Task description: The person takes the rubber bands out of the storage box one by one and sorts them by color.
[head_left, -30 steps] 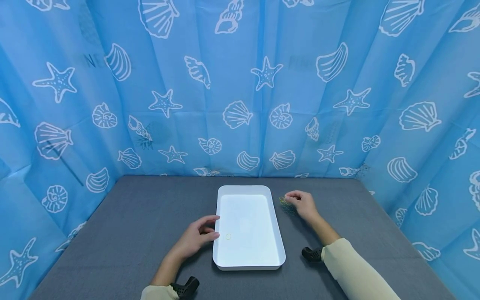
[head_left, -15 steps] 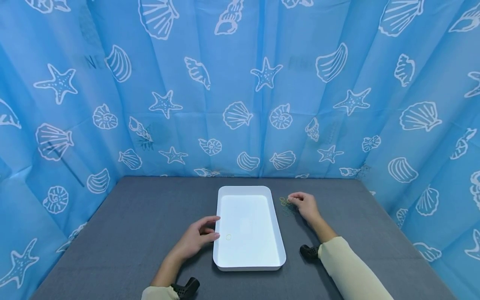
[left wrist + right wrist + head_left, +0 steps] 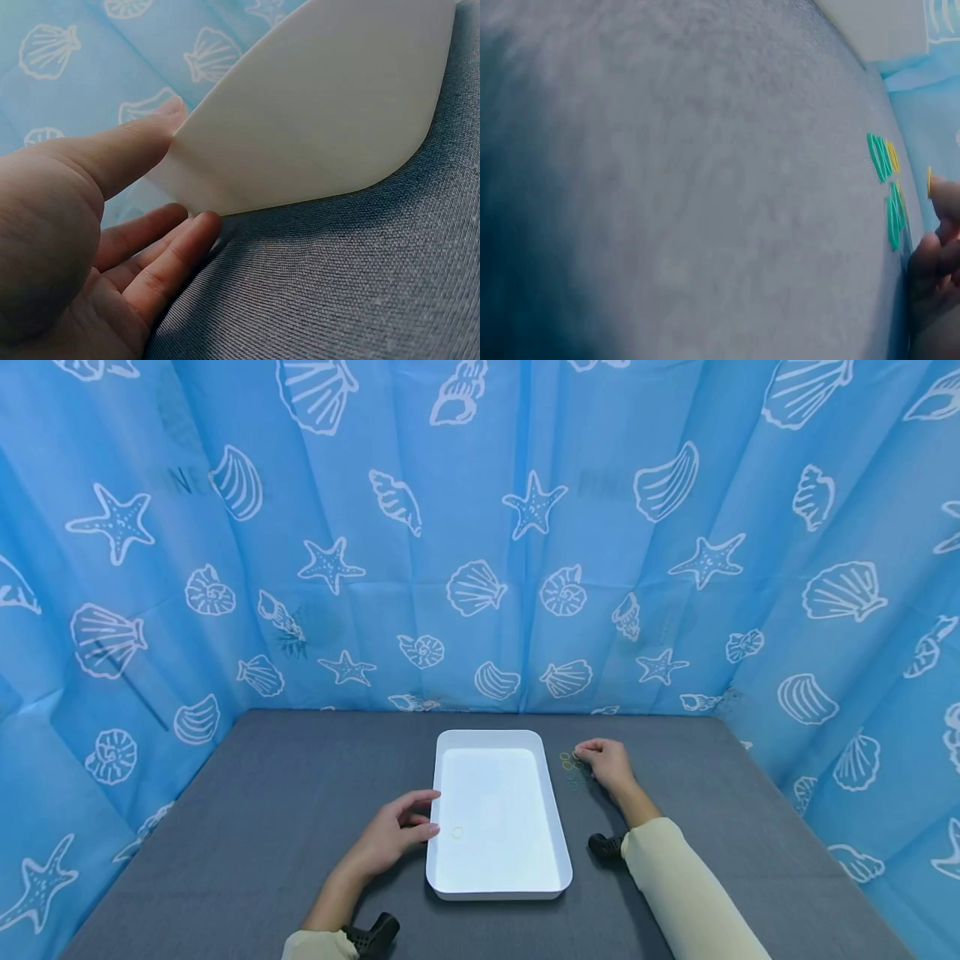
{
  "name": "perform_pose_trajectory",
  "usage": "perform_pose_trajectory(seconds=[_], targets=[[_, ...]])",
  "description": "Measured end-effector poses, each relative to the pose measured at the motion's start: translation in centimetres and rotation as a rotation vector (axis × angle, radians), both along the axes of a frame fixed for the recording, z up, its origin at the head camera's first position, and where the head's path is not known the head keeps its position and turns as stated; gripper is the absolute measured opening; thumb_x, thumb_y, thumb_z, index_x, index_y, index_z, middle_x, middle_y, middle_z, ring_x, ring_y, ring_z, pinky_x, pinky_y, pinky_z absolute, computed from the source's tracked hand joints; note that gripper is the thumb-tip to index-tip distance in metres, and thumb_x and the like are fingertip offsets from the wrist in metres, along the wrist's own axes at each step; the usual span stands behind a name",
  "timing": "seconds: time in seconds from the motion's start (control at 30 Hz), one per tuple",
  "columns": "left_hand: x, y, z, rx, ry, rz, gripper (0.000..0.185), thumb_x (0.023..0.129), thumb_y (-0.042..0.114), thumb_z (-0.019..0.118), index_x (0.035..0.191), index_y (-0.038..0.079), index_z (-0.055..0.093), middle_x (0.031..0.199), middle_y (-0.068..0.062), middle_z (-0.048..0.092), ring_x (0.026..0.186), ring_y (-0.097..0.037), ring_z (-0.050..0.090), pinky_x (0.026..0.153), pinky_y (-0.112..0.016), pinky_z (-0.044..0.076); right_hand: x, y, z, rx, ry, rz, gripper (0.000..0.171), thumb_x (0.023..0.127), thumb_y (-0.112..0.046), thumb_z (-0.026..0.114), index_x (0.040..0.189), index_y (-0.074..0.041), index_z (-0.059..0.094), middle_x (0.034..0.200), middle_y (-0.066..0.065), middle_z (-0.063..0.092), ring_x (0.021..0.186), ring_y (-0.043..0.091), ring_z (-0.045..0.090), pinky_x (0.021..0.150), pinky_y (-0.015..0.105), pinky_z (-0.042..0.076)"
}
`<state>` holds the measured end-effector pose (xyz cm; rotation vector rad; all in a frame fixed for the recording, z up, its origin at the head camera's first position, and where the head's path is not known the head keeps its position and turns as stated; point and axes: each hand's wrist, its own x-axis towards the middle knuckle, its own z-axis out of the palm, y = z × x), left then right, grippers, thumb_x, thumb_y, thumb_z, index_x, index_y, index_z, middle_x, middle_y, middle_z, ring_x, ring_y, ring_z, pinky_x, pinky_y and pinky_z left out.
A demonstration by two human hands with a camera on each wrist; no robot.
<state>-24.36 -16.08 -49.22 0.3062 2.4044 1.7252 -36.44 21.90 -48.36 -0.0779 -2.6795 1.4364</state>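
My left hand [image 3: 393, 827] rests against the left side of a white rectangular tray [image 3: 562, 852], touching its rim and outer wall. In the left wrist view, the thumb lies at the rim of the tray [image 3: 315, 97], and other fingertips meet its lower edge. One thin yellowish rubber band [image 3: 457, 838] lies inside the tray. Right of the tray, my right hand [image 3: 609, 766] pinches a yellow rubber band [image 3: 929, 182] between its fingertips. Beneath and beside that hand, several green rubber bands [image 3: 879, 157] and yellow rubber bands [image 3: 892, 156] lie on the cloth.
A grey cloth [image 3: 300, 777] covers the table. A blue curtain [image 3: 480, 527] with white shell and starfish prints hangs behind it and at both sides. Black wrist devices [image 3: 372, 935] sit at the sleeve cuffs.
My right hand shifts slightly right at the rubber bands, then lifts a little, with its forearm swinging left. The left hand and the tray stay in place.
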Motion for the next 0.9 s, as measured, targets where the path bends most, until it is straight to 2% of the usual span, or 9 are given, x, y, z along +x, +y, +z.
perform_pose_trajectory(seconds=[0.33,0.7,0.9], targets=[[-0.2,0.0,0.1,-0.013,0.008,0.003,0.05,0.089,0.026,0.072,0.136,0.019,0.056,0.134,-0.01,0.054,0.099,-0.021,0.059,0.081,-0.037,0.048,-0.2,-0.9,0.8,0.184,-0.037,-0.095,0.02,0.097,-0.017,0.061,0.097,0.0,0.072,0.097,0.013,0.07,0.089,0.029,0.062,0.078,0.045,0.044],[-0.2,0.1,0.1,-0.017,0.007,-0.011,0.051,0.09,0.025,0.072,0.137,0.017,0.055,0.134,-0.012,0.054,0.099,-0.021,0.059,0.081,-0.036,0.049,-0.5,-1.4,0.4,0.267,-0.091,-0.157,0.019,0.096,-0.017,0.06,0.094,-0.002,0.072,0.092,0.011,0.069,0.081,0.026,0.06,0.073,0.042,0.042],[-0.1,-0.1,0.1,-0.001,0.007,-0.003,0.051,0.089,0.024,0.072,0.136,0.015,0.056,0.134,-0.013,0.053,0.099,-0.022,0.059,0.081,-0.036,0.049,-0.8,-1.8,0.3,0.275,-0.099,-0.172,0.018,0.096,-0.017,0.061,0.094,-0.004,0.073,0.094,0.01,0.07,0.085,0.027,0.061,0.077,0.044,0.043]])
